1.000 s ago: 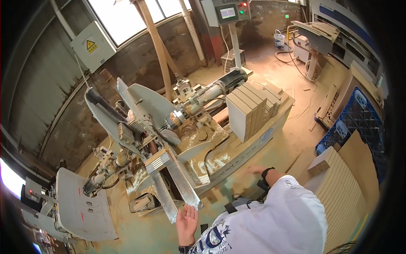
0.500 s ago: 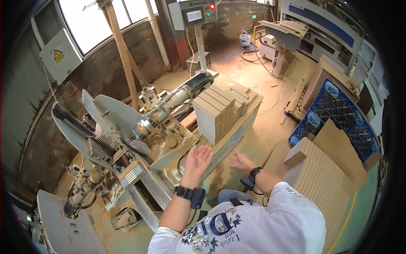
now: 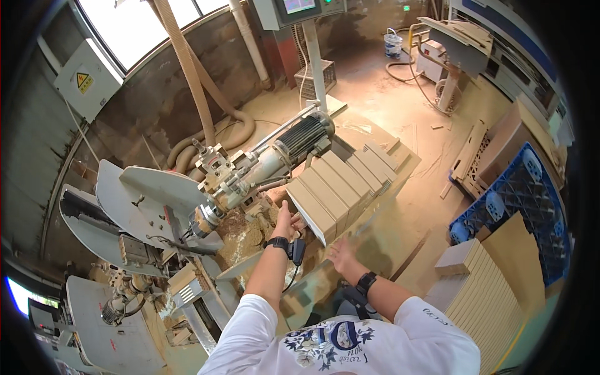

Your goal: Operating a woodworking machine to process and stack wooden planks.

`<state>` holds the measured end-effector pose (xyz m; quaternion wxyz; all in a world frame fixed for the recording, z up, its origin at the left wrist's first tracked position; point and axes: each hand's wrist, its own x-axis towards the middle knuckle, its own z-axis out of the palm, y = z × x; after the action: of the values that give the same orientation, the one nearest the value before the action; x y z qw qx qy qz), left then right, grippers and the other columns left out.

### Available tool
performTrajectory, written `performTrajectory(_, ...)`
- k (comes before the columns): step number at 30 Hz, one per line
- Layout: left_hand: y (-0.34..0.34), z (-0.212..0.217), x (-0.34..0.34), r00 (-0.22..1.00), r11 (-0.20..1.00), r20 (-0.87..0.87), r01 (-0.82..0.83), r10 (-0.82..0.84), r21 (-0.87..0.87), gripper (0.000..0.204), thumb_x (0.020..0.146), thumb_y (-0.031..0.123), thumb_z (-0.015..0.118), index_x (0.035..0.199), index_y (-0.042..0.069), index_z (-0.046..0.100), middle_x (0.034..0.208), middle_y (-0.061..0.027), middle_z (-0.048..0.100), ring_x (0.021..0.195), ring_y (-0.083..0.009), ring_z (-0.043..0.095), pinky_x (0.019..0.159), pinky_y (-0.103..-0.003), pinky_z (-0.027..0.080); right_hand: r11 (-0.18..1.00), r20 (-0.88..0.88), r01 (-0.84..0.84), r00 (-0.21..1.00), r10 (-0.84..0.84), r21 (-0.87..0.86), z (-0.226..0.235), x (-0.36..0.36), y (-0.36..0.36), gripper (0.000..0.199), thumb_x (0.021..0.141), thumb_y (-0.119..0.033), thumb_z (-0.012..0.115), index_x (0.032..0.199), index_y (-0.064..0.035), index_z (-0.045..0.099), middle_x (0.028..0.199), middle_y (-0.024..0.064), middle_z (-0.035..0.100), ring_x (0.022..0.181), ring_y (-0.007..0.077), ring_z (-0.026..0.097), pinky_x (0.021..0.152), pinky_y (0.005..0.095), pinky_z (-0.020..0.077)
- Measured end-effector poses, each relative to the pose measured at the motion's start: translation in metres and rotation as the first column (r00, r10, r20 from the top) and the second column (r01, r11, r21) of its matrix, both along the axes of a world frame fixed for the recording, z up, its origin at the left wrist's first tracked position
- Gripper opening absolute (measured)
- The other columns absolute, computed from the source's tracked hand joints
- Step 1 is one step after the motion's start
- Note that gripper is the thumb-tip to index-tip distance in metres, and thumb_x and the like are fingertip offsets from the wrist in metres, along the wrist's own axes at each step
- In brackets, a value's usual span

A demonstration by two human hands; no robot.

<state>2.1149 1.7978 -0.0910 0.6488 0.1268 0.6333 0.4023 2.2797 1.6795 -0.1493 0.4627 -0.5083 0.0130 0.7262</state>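
Boards [image 3: 340, 186] stand just ahead, their row running forward-right. The left hand [image 3: 285, 225] looks nearer their end, touch unclear; like the right hand [image 3: 342, 257], its fingers are unclenched.

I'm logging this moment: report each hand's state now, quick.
Left hand: open, at the near end of the board stack; contact can't be told.
Right hand: open, nothing visible in it, near the stack's lower corner.

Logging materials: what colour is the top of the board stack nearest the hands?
The top of the board stack is tan-brown; the head view shows it best.
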Motion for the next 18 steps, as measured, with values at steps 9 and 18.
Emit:
performTrajectory(9,0.031,-0.048,-0.020,0.927,0.928,0.039,0.373,-0.372,-0.004,0.078,0.078,0.073,0.027,0.127,0.013,0.039,0.116,-0.0146,0.044,0.090,-0.0243,0.048,0.071,-0.043,0.049,0.995,-0.008,0.101,0.995,-0.101,0.015,0.002,-0.026,0.014,0.078,0.087,-0.059,0.031,0.140,-0.0066,0.008,0.147,0.0098,0.007,0.134,0.0289,0.010,0.103,0.0549,0.0158)
performTrajectory(18,0.000,-0.043,-0.019,0.913,0.927,0.165,0.375,-0.373,0.018,0.079,0.080,0.073,0.020,0.127,0.012,0.037,0.125,-0.0097,0.044,0.099,-0.0284,0.053,0.075,-0.049,0.047,0.997,-0.015,0.079,0.997,-0.079,0.007,0.005,-0.028,-0.003,0.052,0.087,-0.054,0.037,0.128,-0.0211,0.036,0.137,-0.0015,0.030,0.130,0.0221,0.019,0.101,0.0594,0.0112)
